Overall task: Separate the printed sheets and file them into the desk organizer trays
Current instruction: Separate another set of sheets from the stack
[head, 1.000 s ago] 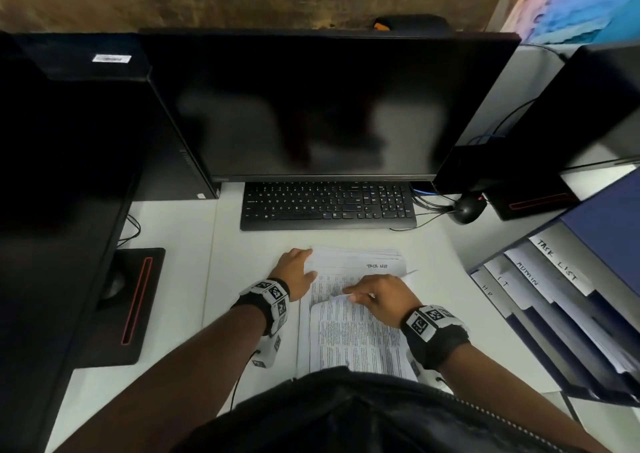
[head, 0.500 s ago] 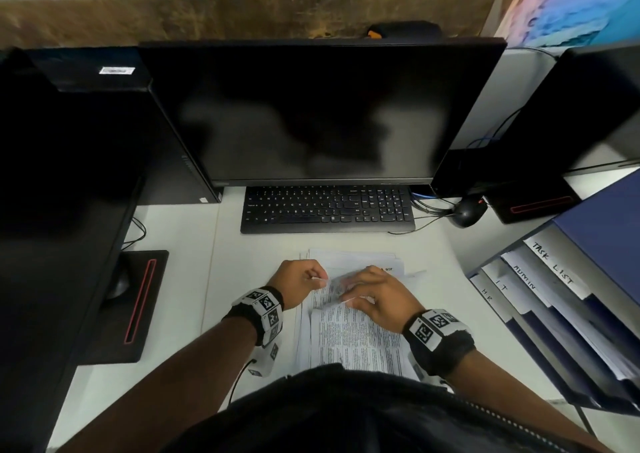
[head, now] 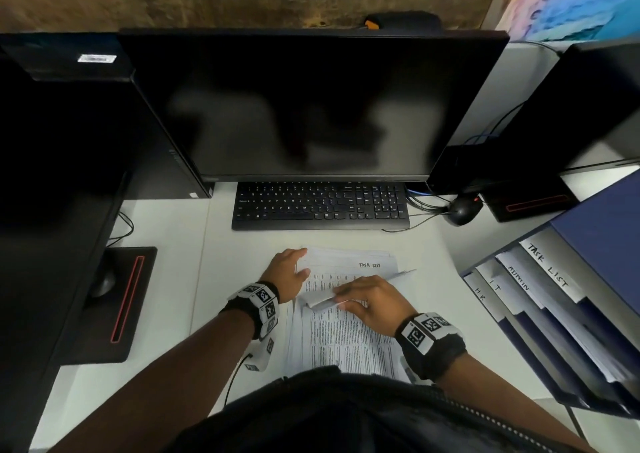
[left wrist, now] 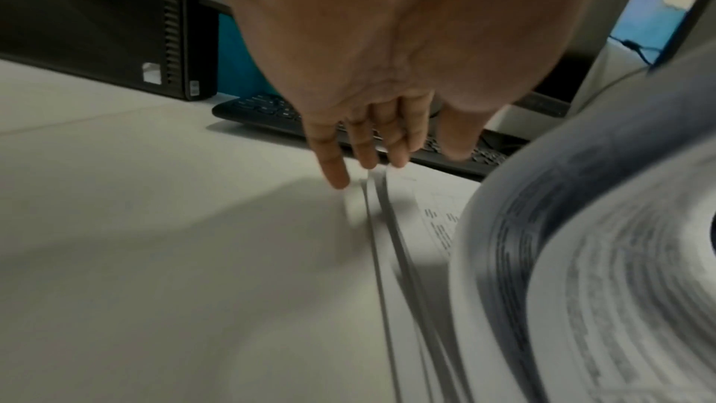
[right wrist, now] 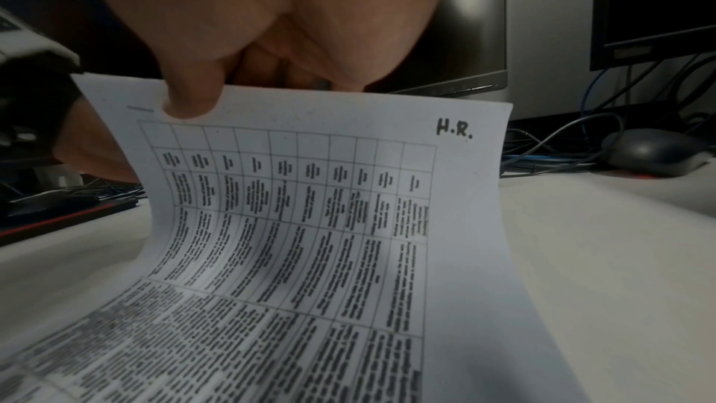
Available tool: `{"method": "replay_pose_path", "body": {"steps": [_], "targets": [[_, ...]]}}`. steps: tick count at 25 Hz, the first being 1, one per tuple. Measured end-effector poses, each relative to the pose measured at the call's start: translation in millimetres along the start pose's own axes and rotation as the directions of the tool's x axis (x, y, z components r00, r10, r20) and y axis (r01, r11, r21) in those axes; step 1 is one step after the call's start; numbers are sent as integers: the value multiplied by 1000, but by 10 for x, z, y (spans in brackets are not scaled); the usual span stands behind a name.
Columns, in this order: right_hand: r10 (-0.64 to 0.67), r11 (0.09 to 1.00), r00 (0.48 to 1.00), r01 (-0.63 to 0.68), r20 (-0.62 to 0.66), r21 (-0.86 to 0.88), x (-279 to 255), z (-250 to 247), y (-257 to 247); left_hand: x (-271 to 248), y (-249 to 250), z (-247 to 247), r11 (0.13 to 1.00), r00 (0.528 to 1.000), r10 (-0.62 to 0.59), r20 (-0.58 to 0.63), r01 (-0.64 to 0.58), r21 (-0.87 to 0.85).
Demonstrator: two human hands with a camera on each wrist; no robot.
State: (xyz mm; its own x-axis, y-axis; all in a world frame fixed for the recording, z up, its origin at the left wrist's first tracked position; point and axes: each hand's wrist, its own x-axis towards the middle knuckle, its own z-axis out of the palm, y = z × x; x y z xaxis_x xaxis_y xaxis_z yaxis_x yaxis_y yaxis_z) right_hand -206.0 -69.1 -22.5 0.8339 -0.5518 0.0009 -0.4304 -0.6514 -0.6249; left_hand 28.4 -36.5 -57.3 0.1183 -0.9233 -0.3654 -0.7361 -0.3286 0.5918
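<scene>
Both forearms reach forward from the near edge of the table, each wrist wrapped in a black band with black-and-white markers. The left hand (head: 289, 272) lies flat, palm down, with straight fingers (left wrist: 364, 146) spread slightly and their tips pressing on the left edge of the paper stack (head: 349, 262). The right hand (head: 372, 302) is curled, thumb (right wrist: 190, 100) on top, pinching the upper edge of the top sheet (right wrist: 310, 225) and lifting it.

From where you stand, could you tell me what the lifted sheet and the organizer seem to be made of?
Sheet: thin matte white paper; it curls where the right hand pinches it, and carries a printed table and "H.R."

Organizer: smooth dark blue panels, probably plastic or coated board; the look leaves that open.
</scene>
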Motion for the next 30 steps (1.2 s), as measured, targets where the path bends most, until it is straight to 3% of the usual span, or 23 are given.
{"method": "replay_pose_path", "body": {"steps": [1,3,7,10,14,16,18,20,22,24,25,27,30], "targets": [[-2,1000,1000,2,-4,17,-1,-9,5,31,-7,42,998,999,-27,44,24,50],[-5,999,1000,6,-20,36,9,-31,-1,79,8,93,997,999,-39,23,37,72],[14,999,999,-12,-33,45,43,-21,42,119,93,36,996,995,82,-55,-83,-23],[11,1000,997,-10,-81,13,67,39,100,1,138,-88,959,978,197,67,-178,-220],[-25,999,988,17,-154,-51,90,102,140,-159,195,-209,947,953,240,185,-188,-261],[-35,999,981,30,-190,-28,77,84,107,-157,228,-226,935,947,228,227,-148,-322],[-45,999,979,50,-199,22,36,57,80,-146,241,-209,902,944,158,290,-18,-432],[-40,997,983,50,-181,52,-7,43,62,-88,217,-166,869,972,84,222,38,-494],[-38,998,986,44,-164,34,-27,24,57,48,133,-94,967,999,22,38,-12,-254],[-36,999,987,41,-154,30,-28,5,48,141,82,-38,998,999,-13,30,12,58],[-34,999,987,39,-156,32,-33,-3,52,168,85,-5,991,998,-29,55,21,130],[-24,999,986,30,-162,39,-25,-13,70,191,98,23,983,999,-18,41,10,184],[8,999,987,1,-162,54,0,-18,106,198,104,14,987,996,45,-71,-33,160]]}}
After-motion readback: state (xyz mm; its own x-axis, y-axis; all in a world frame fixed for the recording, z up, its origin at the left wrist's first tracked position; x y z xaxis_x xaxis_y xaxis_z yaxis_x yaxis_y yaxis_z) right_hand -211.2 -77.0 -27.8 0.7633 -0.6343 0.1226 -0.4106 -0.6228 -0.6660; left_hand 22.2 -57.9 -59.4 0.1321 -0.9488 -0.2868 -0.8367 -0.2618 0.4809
